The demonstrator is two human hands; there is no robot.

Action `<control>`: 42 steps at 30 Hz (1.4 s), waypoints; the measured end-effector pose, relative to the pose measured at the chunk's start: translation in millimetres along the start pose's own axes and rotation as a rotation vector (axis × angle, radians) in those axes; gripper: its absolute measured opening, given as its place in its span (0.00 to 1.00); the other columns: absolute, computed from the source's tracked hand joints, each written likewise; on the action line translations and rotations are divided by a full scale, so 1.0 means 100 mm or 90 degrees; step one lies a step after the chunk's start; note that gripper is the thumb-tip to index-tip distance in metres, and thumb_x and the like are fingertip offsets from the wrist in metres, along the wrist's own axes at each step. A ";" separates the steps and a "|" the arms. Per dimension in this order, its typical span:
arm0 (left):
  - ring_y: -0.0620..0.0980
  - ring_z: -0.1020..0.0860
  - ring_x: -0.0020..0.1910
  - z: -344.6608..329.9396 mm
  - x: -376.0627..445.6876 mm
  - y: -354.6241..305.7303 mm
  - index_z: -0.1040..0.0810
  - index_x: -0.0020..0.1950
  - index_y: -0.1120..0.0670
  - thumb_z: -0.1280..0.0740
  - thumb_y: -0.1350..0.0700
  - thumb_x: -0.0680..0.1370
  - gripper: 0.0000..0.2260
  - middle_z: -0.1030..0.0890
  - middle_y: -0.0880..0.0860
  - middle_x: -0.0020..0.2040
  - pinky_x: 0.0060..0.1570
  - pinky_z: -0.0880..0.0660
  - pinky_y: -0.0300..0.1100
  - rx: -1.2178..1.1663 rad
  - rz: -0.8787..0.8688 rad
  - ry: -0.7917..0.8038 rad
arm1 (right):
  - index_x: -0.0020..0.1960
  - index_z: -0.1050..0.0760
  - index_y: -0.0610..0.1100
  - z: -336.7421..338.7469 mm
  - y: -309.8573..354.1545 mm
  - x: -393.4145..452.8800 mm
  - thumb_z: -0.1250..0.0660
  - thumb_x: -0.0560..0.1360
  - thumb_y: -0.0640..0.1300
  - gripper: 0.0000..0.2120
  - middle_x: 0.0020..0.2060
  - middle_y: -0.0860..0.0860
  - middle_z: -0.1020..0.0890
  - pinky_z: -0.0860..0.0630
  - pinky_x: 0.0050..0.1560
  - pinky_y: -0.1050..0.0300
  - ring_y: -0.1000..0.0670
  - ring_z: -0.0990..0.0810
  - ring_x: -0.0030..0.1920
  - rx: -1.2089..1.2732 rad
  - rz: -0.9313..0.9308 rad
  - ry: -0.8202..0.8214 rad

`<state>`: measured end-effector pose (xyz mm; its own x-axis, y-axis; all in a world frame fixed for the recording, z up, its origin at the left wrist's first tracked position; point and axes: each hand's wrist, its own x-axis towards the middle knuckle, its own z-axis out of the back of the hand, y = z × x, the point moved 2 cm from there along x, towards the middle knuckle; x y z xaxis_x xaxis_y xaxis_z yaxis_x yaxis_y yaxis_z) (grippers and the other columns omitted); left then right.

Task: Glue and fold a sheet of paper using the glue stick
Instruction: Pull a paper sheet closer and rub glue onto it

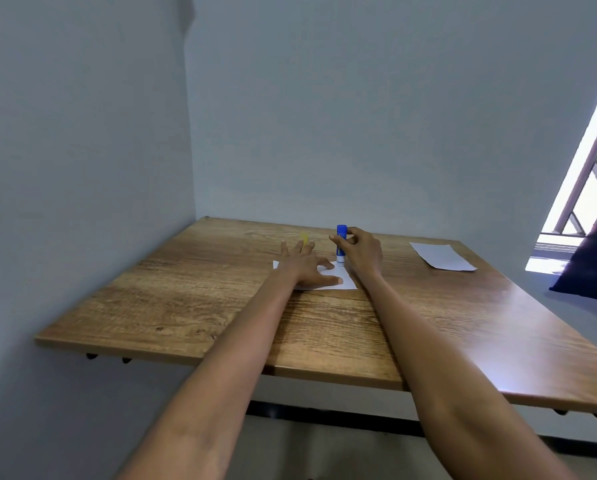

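Observation:
A small white sheet of paper point(342, 281) lies flat on the wooden table point(203, 299), near the middle. My left hand point(307, 266) rests flat on it with fingers spread, covering most of the sheet. A blue glue stick point(341, 241) stands upright with its lower end on the paper's far right corner. My right hand point(361, 251) pinches the stick between thumb and fingers. A small yellow object point(61, 237), possibly the glue cap, shows just beyond my left fingertips, partly hidden.
A second white sheet point(442, 256) lies at the table's far right. Walls close the table in at the back and left. A dark cloth shape point(591, 258) and a bright window point(588, 188) sit past the right edge.

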<state>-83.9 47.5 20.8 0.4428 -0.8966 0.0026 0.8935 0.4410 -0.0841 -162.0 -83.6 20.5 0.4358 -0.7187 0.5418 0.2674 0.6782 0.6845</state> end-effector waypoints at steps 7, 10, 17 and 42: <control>0.57 0.61 0.77 0.00 -0.06 -0.02 0.37 0.72 0.39 0.45 0.29 0.73 0.30 0.56 0.55 0.79 0.69 0.67 0.64 -0.004 0.020 -0.007 | 0.56 0.20 0.44 0.03 0.03 -0.08 0.30 0.70 0.60 0.22 0.31 0.55 0.21 0.34 0.32 0.65 0.59 0.25 0.31 0.028 0.009 0.008; 0.57 0.61 0.77 0.00 -0.06 -0.03 0.37 0.72 0.39 0.45 0.29 0.73 0.30 0.56 0.55 0.79 0.69 0.67 0.65 0.005 0.032 -0.009 | 0.57 0.20 0.44 0.06 0.04 -0.11 0.30 0.70 0.60 0.23 0.33 0.54 0.20 0.33 0.32 0.64 0.57 0.24 0.33 0.019 0.021 0.018; 0.58 0.58 0.77 -0.03 -0.07 -0.06 0.36 0.72 0.40 0.46 0.28 0.73 0.31 0.54 0.57 0.79 0.68 0.65 0.66 0.032 0.070 -0.029 | 0.53 0.19 0.46 0.15 0.01 -0.19 0.29 0.69 0.60 0.20 0.28 0.55 0.21 0.35 0.31 0.65 0.59 0.26 0.28 0.043 0.017 0.020; 0.61 0.45 0.74 -0.01 -0.25 -0.20 0.28 0.67 0.47 0.48 0.29 0.73 0.32 0.37 0.60 0.73 0.69 0.63 0.67 0.116 0.182 -0.131 | 0.47 0.19 0.50 0.33 -0.01 -0.37 0.28 0.69 0.58 0.14 0.28 0.51 0.21 0.33 0.33 0.63 0.58 0.28 0.29 0.102 0.030 0.020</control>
<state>-113.0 61.5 21.7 0.6643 -0.7187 0.2057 0.7229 0.6876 0.0681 -206.8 -62.6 15.8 0.4714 -0.6804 0.5612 0.1072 0.6758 0.7292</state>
